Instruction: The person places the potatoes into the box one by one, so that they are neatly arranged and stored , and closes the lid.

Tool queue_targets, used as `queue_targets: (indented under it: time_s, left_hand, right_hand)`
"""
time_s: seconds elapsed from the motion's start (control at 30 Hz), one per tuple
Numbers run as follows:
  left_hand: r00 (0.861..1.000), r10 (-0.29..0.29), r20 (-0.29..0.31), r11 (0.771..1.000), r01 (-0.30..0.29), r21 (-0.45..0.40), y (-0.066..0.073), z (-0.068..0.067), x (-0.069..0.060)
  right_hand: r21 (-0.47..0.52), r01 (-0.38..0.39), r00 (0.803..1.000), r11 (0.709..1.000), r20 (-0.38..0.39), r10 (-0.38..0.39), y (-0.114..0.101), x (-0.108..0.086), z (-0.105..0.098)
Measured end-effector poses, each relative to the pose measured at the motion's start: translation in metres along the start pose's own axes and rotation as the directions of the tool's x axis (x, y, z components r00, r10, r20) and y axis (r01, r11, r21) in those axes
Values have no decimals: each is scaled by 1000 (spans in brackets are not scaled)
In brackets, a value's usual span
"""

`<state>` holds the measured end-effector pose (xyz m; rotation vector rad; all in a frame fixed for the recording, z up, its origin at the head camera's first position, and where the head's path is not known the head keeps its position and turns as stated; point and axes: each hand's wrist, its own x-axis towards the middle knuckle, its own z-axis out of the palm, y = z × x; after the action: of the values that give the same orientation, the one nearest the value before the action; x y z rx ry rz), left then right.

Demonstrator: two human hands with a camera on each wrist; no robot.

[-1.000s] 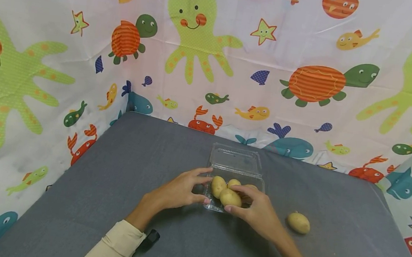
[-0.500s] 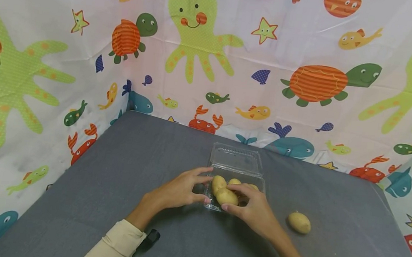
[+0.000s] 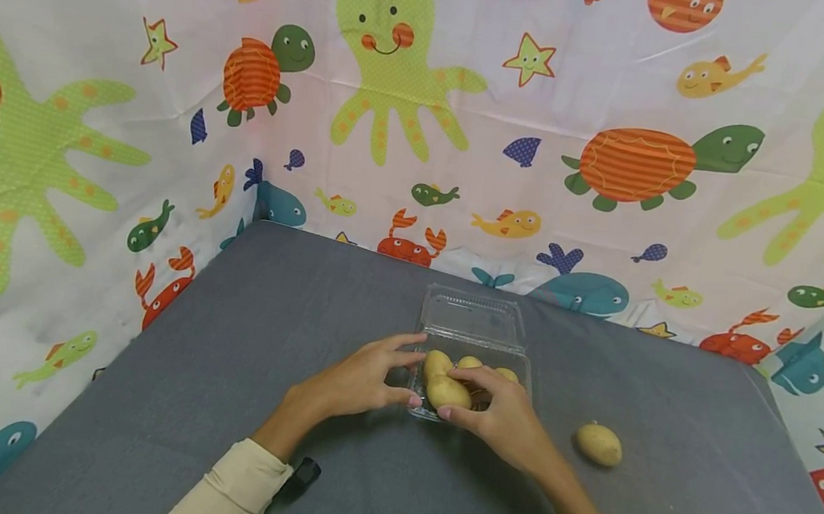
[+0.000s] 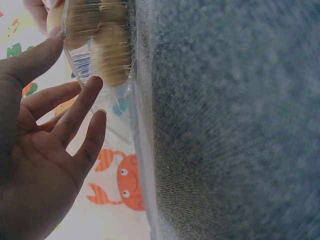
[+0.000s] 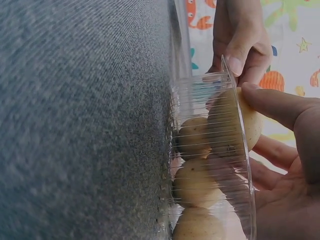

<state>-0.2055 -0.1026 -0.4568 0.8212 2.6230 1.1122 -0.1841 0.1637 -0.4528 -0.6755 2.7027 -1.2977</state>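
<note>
A clear plastic clamshell container [image 3: 474,317] stands on the table with its lid raised and tilted back. Several yellow potatoes lie in its base, such as one potato [image 3: 438,364] at the left and another [image 5: 196,184] visible through the wall in the right wrist view. My right hand [image 3: 509,407] pinches a potato [image 3: 448,393] between thumb and fingers, at the container's front left, higher than the others. My left hand [image 3: 360,375] is at the container's left side, thumb at the rim and fingers [image 4: 92,90] extended loosely along the wall.
A single potato [image 3: 598,445] lies on the grey table cloth [image 3: 349,284] right of the container. A white curtain [image 3: 471,129] printed with sea animals encloses the table at the back and both sides.
My right hand has shifted slightly left within the container, taking the pinched potato along and uncovering more of the potato at the right. My left hand has stayed in place.
</note>
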Motion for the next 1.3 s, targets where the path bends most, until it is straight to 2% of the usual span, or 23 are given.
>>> queue_targets:
  time_s: [0.33,0.67,0.83,0.97,1.3]
  left_hand:
    - [1000,5,0,1000,-5,-2,0,1,0]
    - [1000,7,2,1000,-7,-8,0,0,0]
    - [1000,11,5,1000,-11,-8,0,0,0]
    - [1000,22,3,1000,-22,-9,0,0,0]
    - [1000,15,-1,1000,-15,1,0,0,0]
  right_hand:
    - [-10,3,1000,1000,-2,-3,0,1,3]
    - [10,73,997,997,-12,-73,1,5,7]
    - [40,84,996,996,-5,-84,-3,7,7]
    - [27,90,996,996,-4,-90,-5,7,7]
    - [7,48,999,999,18,-48,-5,5,7]
